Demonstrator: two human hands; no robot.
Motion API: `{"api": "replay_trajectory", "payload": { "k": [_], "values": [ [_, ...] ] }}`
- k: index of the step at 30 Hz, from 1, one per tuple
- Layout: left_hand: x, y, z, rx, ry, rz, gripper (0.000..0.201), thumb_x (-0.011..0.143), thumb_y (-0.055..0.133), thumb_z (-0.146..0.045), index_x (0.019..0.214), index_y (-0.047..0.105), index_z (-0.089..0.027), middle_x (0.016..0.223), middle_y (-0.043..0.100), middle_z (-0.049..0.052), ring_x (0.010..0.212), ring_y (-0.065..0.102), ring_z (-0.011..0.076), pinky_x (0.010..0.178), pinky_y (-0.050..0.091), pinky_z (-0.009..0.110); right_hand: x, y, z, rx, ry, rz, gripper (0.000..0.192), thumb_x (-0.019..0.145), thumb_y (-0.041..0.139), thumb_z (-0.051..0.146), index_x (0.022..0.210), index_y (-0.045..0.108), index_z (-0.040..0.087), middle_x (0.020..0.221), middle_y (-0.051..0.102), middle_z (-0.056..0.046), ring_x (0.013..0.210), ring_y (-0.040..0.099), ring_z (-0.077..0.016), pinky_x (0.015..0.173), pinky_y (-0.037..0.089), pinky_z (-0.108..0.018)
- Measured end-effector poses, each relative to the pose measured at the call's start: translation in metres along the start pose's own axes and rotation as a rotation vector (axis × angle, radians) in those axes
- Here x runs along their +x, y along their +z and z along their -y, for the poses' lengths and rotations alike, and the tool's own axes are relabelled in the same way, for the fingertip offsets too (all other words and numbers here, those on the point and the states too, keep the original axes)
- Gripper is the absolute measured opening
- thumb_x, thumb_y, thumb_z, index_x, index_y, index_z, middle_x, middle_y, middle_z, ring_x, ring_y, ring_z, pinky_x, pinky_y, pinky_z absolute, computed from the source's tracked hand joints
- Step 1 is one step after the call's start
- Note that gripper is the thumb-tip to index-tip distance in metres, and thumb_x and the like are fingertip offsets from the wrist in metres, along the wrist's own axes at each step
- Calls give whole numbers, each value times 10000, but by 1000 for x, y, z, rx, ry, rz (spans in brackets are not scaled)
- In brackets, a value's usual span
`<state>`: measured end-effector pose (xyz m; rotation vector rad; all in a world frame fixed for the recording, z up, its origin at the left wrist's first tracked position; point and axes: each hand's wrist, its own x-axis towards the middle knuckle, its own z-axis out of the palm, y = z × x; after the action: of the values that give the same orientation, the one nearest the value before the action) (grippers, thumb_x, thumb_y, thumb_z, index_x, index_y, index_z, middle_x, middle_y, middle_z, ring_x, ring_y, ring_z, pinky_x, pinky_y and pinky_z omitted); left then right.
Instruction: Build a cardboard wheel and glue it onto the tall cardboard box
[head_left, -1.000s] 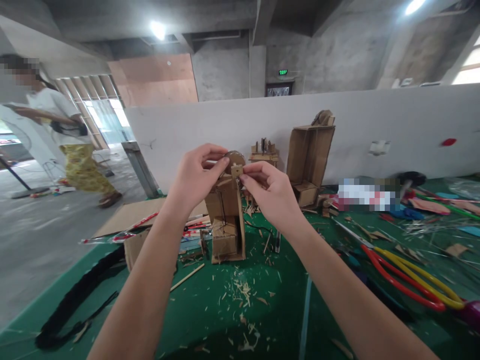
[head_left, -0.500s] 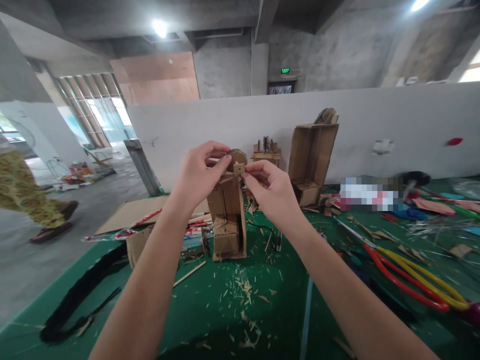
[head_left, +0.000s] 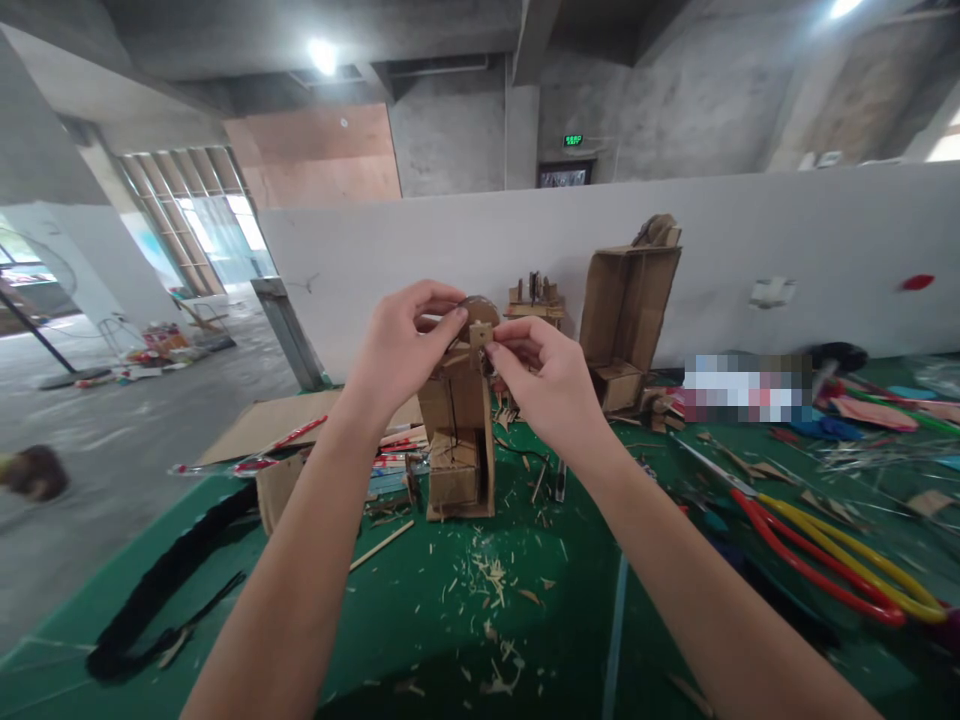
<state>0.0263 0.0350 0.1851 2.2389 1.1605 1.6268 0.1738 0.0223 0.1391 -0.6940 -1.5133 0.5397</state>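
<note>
Our left hand (head_left: 405,345) pinches the edge of a cardboard disc (head_left: 484,311); our right hand (head_left: 546,380) pinches a small punched cardboard block (head_left: 480,337) in front, atop the cardboard tower (head_left: 453,485). The green tabletop (head_left: 442,640) is shaving-strewn, the room bare concrete. A white partition (head_left: 360,260) stands behind; scissors (head_left: 821,553) lie rightward.

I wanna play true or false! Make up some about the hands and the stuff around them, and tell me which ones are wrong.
1. The left hand touches a round disc. True.
2. The right hand is holding the tool with red and yellow handles. False: that tool lies on the table, and the hand touches a small block.
3. The table is bright orange. False: it is green.
4. The sign high on the back wall glows green. True.
5. The tall open cardboard box stands left of both hands. False: it stands to their right, farther back.
</note>
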Motion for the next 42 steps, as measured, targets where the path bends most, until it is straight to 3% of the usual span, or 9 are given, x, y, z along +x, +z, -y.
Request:
{"api": "replay_trajectory", "payload": {
  "k": [10,15,20,33,37,42],
  "values": [
    [0,0,4,7,-14,10,177,817,573,-229,967,655,-182,926,702,54,790,648,157,723,525,283,0,3,1,13,40,-3,71,809,578,247,851,564,192,830,637,-22,752,607,-136,686,516,-304],
    [-1,2,5,-54,-42,35,182,835,565,-278,979,641,-199,911,697,53,761,654,164,586,524,251,1,1,10,-72,4,13,229,820,544,190,1044,562,233,846,632,-7,759,601,-130,659,494,-275],
    [1,3,6,-31,-6,32,174,824,579,-250,972,645,-186,931,701,51,764,651,148,632,524,250,5,2,11,-110,-63,1,79,842,553,238,876,615,202,825,658,-8,767,610,-130,671,484,-272],
    [2,5,8,-5,8,5,164,828,563,-225,964,646,-186,927,712,45,802,658,156,701,521,269,15,2,10,-53,-17,45,30,819,574,191,835,599,188,825,664,-18,783,620,-141,693,482,-290],
    [2,6,9,-27,-9,14,175,830,560,-235,974,645,-185,933,709,52,794,657,156,691,523,271,15,3,7,28,35,0,126,796,614,239,888,537,202,793,631,1,728,605,-126,634,474,-275],
    [1,6,12,-27,15,6,181,834,557,-234,996,629,-193,935,701,56,838,656,168,739,521,299,12,-1,5,-12,-56,27,63,826,584,240,877,551,223,775,629,23,742,607,-121,663,469,-275]
  ]
}}
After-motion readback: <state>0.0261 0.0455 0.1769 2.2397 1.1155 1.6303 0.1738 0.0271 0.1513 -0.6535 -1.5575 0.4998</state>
